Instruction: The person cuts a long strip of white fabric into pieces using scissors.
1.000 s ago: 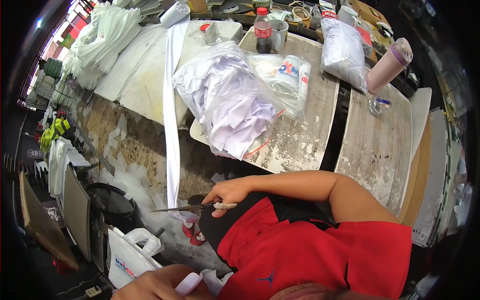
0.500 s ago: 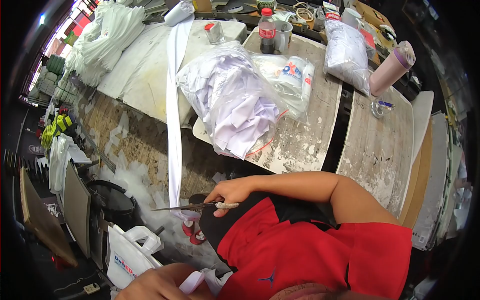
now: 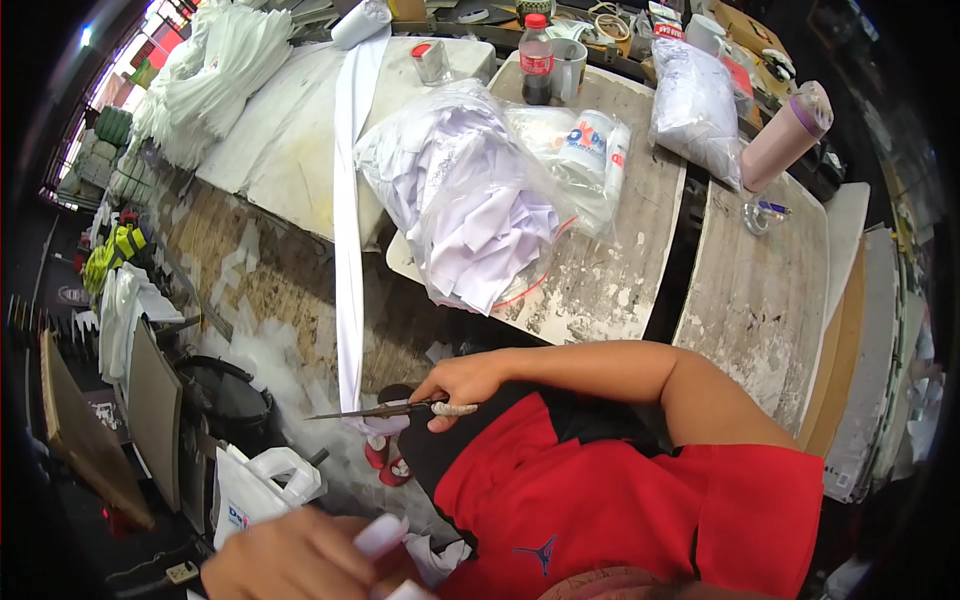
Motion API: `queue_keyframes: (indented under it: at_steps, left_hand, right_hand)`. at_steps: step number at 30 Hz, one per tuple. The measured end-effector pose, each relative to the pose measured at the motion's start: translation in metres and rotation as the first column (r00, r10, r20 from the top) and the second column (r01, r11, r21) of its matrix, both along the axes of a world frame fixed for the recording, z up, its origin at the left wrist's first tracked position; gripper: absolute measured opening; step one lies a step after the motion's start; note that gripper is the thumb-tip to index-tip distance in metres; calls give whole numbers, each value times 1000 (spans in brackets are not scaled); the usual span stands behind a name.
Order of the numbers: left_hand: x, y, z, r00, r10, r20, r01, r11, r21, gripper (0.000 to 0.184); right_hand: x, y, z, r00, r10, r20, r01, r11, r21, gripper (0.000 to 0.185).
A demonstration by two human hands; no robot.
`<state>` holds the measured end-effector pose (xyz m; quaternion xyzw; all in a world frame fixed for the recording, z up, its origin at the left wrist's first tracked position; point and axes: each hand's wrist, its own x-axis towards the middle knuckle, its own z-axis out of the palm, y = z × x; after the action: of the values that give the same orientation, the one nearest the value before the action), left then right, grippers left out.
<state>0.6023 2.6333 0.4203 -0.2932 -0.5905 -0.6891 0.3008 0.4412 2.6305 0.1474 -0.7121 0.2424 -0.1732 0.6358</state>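
Because the left hand is blurred at the bottom edge, the state of its grip cannot be told; a pale piece of cloth is seen at its fingers. Compared with half a second ago, this hand has been shifted leftward and raised a little, so that more of the white bag beyond it is covered.

Past the red shirt, the right hand is left almost unmoved; its grip is closed around the handles of the scissors, whose blades are pointed to the left. By the blades, the lower end of a long white strip is met; whether it has been cut through cannot be told. The strip is draped over the front edge of a pale desk and is led back to a white roll at the far side.

On the worn desk to the right, a clear bag of cloth is unchanged, with a bottle and a mug set behind it.
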Motion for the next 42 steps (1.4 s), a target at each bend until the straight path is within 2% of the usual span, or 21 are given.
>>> queue_keyframes:
  at_steps: [2,3,4,5,6,7,8,10,14,16,20,22,23,26,27,30,32,34,35,37,42]
  left_hand:
    - [27,-18,-50,980,-94,176,132,967,-217,45]
    - [30,3,-90,618,724,308,-491,661,-568,20]
    - [26,21,-110,-216,975,58,-546,-71,-835,13]
    - [-21,-18,-99,420,904,77,-522,310,-795,29]
    - [-71,-25,-87,279,609,742,-484,757,-439,28]
    - [-104,-42,-99,242,521,818,-399,822,-406,35]
    - [-130,-62,-115,-20,676,736,-205,718,-665,40]
    - [-168,-91,-174,-94,812,575,-530,448,-720,45]
    - [-214,-148,-190,-194,940,279,-574,122,-809,45]
    - [-232,-165,-202,-441,880,-176,-645,-447,-620,44]
    - [-232,-179,-227,-295,938,-183,-539,-322,-778,48]
    - [-234,-174,-227,-252,930,-266,-536,-363,-762,46]
    - [-238,-174,-217,-293,955,-43,-490,-188,-851,47]
    - [-249,-178,-234,-273,958,-88,-607,-243,-757,56]
    - [-248,-166,-216,-253,961,108,-614,-73,-786,61]
    - [-243,-148,-200,-202,968,148,-631,-13,-776,65]
    - [-236,-132,-198,-186,973,139,-656,-18,-755,73]
    - [-230,-120,-197,-328,917,-228,-747,-400,-531,51]
    - [-222,-122,-196,-345,908,-236,-739,-418,-528,51]
    - [-203,-120,-171,-39,934,354,-72,351,-934,45]
    - [-200,-133,-210,-150,964,220,-282,172,-944,38]
  right_hand:
    - [5,-3,-16,1000,6,-5,-6,1000,-13,57]
    - [11,-9,-41,997,69,38,-66,995,-75,60]
    - [17,-12,-54,988,136,77,-124,982,-140,64]
    - [13,-2,-27,1000,30,5,-29,994,-110,46]
    - [7,8,3,995,-73,-73,67,994,-86,33]
    - [8,6,-5,999,-45,-5,44,996,-73,30]
    - [10,4,-13,998,-16,62,20,998,-60,27]
    - [6,-2,-2,992,60,107,-57,998,-34,31]
    - [-1,-1,16,987,98,126,-111,989,98,38]
    - [-1,1,13,987,71,142,-68,997,-26,37]
    - [2,7,-12,992,-84,90,103,964,-245,37]
    - [1,3,-14,999,36,2,-36,998,-59,40]
    - [11,4,-46,998,36,46,-29,989,-142,40]
    - [-13,7,-2,998,43,40,-37,990,-137,41]
    - [-10,7,0,1000,25,8,-24,994,-108,41]
    - [-6,1,-3,995,68,-70,-71,997,-36,42]
    - [-3,4,-14,993,9,118,1,996,-87,39]
    - [-1,3,-12,993,35,111,-29,998,-50,35]
    - [1,2,-11,995,46,91,-41,998,-57,24]
    - [5,0,1,995,64,73,-59,996,-74,17]
    - [2,2,19,1000,21,-16,-20,998,63,21]
